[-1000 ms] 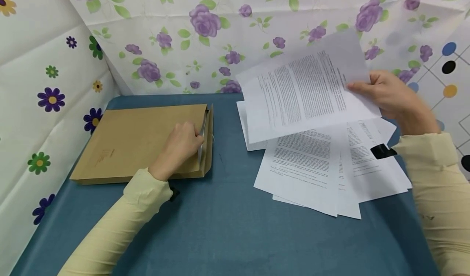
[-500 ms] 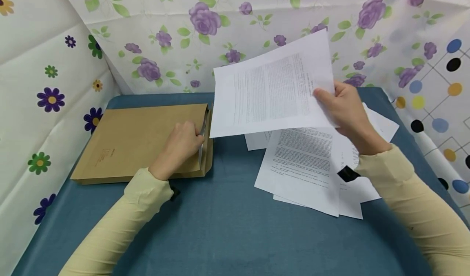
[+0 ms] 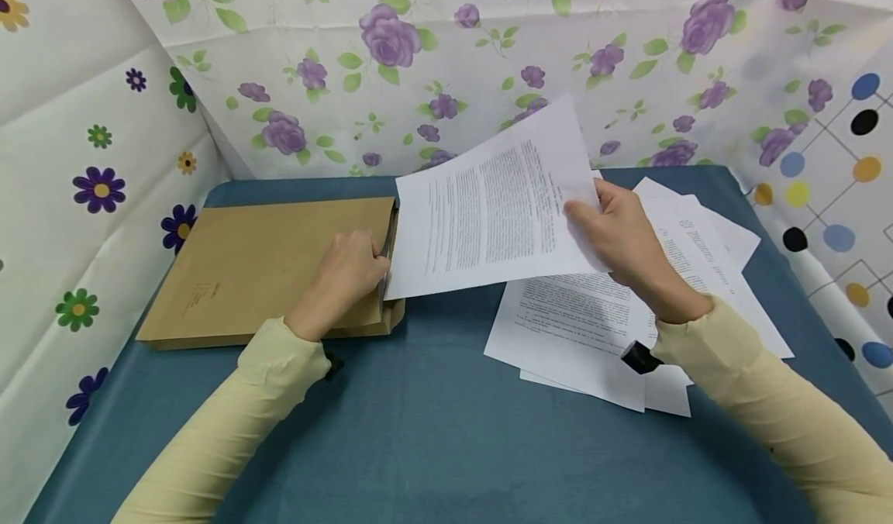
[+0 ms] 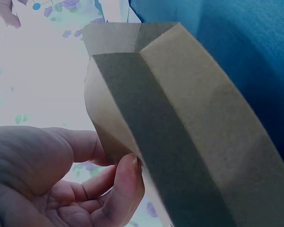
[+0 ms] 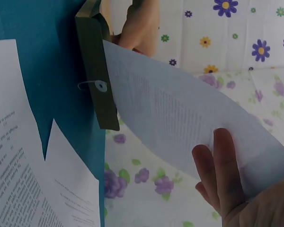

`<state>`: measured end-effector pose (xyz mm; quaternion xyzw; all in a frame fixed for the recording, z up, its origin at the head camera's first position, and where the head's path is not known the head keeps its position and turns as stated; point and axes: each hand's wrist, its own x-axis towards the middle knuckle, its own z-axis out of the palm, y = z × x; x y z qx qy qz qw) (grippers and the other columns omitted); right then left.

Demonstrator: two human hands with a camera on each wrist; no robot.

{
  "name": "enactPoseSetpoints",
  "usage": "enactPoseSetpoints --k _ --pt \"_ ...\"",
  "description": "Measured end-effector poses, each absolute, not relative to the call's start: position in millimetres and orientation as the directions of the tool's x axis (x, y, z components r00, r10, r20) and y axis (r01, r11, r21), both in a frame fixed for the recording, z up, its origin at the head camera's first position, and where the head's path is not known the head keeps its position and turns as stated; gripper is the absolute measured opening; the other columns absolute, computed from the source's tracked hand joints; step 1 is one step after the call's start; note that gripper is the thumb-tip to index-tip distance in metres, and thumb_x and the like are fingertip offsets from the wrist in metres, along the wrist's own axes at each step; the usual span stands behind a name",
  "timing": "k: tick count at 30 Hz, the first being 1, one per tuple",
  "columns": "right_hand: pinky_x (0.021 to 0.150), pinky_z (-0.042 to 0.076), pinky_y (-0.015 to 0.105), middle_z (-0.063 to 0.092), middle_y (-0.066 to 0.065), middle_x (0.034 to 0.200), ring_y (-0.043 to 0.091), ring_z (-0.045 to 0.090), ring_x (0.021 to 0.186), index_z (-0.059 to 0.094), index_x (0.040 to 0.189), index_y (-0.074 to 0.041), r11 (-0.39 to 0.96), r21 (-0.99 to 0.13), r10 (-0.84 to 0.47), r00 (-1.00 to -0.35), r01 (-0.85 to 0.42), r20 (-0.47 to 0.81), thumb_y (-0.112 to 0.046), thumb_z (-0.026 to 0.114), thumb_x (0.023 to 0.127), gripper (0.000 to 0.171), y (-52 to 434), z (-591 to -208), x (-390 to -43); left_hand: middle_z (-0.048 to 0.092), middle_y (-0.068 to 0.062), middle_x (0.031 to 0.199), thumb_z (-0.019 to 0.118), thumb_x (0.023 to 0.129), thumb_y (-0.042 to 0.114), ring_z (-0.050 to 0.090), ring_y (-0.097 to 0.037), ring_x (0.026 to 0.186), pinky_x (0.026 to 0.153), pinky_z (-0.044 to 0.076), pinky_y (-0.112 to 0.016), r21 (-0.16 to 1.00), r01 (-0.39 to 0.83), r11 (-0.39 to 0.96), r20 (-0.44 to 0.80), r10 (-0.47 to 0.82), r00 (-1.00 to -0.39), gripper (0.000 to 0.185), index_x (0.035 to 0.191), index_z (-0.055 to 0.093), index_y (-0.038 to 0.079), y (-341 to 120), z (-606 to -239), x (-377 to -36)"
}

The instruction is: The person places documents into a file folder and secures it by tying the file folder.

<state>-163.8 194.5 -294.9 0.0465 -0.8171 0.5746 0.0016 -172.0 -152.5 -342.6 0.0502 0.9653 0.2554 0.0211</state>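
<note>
A brown paper document envelope [image 3: 272, 268] lies flat on the left of the table, its mouth toward the right. My left hand [image 3: 343, 280] pinches the upper edge of that mouth between thumb and fingers, as the left wrist view shows. With thumb on top and fingers beneath, my right hand [image 3: 621, 233] grips a printed sheet of paper [image 3: 481, 214] by its right end. The sheet's far end is at the envelope's mouth; in the right wrist view the same paper [image 5: 165, 104] meets the opening beside the flap, which bears a string button [image 5: 101, 85].
Several loose printed sheets [image 3: 572, 338] lie overlapping on the right side of the blue table [image 3: 418, 439], partly under my right arm. Flowered cloth [image 3: 418, 67] hangs behind the table and along its sides.
My right hand has carried the sheet leftward and down from above the loose papers to the envelope's mouth. My left hand has stayed on the envelope's edge.
</note>
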Motion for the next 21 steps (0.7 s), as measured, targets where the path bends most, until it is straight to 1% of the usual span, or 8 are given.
enactPoseSetpoints --k 3,8,13,17,20,21 --pt "0.060 0.061 0.036 0.069 0.025 0.122 0.020 0.075 0.078 0.057 0.142 -0.002 0.322 -0.946 -0.089 -0.996 -0.046 0.018 -0.015 0.052 0.104 0.041 192.9 -294.5 -159.7 0.018 0.004 0.059 0.053 0.080 -0.005 0.016 -0.012 0.053 0.050 0.017 -0.027 0.493 0.077 0.866 -0.015 0.097 -0.995 0.041 0.056 0.028 0.016 -151.5 -343.2 -172.5" --pt "0.059 0.061 0.038 0.068 0.023 0.125 0.023 0.075 0.078 0.048 0.150 -0.006 0.290 -0.957 -0.144 -0.988 0.008 -0.052 -0.012 0.045 0.102 0.048 191.2 -291.6 -153.8 0.020 0.003 0.058 0.053 0.081 -0.005 0.018 -0.013 0.052 0.050 0.017 -0.027 0.489 0.066 0.870 -0.020 0.087 -0.996 0.039 0.055 0.031 0.014 -151.4 -344.1 -172.9" --pt "0.067 0.061 0.037 0.064 0.021 0.133 0.025 0.075 0.089 0.040 0.154 -0.008 0.210 -0.976 -0.205 -0.974 0.052 -0.096 -0.003 0.039 0.098 0.056 188.1 -287.5 -146.4 0.022 0.002 0.058 0.053 0.083 -0.004 0.020 -0.014 0.052 0.050 0.018 -0.028 0.481 0.057 0.875 -0.025 0.079 -0.997 0.038 0.055 0.033 0.013 -151.4 -345.4 -174.1" --pt "0.071 0.061 0.037 0.060 0.020 0.138 0.027 0.075 0.095 0.030 0.159 -0.011 0.176 -0.982 -0.259 -0.958 0.076 -0.120 -0.001 0.037 0.097 0.063 187.2 -282.1 -137.8 0.024 0.002 0.059 0.054 0.083 -0.003 0.023 -0.014 0.053 0.050 0.019 -0.027 0.474 0.054 0.879 -0.022 0.073 -0.997 0.036 0.056 0.036 0.012 -150.8 -345.7 -175.3" --pt "0.072 0.060 0.034 0.058 0.019 0.142 0.026 0.074 0.098 0.020 0.164 -0.015 0.164 -0.983 -0.312 -0.941 0.082 -0.130 0.000 0.037 0.098 0.070 186.7 -278.2 -132.4 0.024 0.002 0.059 0.054 0.083 -0.003 0.023 -0.014 0.052 0.050 0.019 -0.027 0.474 0.052 0.879 -0.023 0.071 -0.997 0.036 0.056 0.036 0.012 -150.1 -345.5 -175.9" --pt "0.069 0.059 0.030 0.057 0.019 0.143 0.025 0.074 0.098 0.017 0.165 -0.016 0.162 -0.984 -0.327 -0.936 0.079 -0.129 0.000 0.037 0.098 0.072 186.4 -277.3 -131.4 0.023 0.002 0.058 0.054 0.082 -0.004 0.022 -0.014 0.052 0.050 0.018 -0.027 0.475 0.052 0.879 -0.023 0.072 -0.997 0.036 0.055 0.036 0.012 -150.0 -345.5 -176.1"
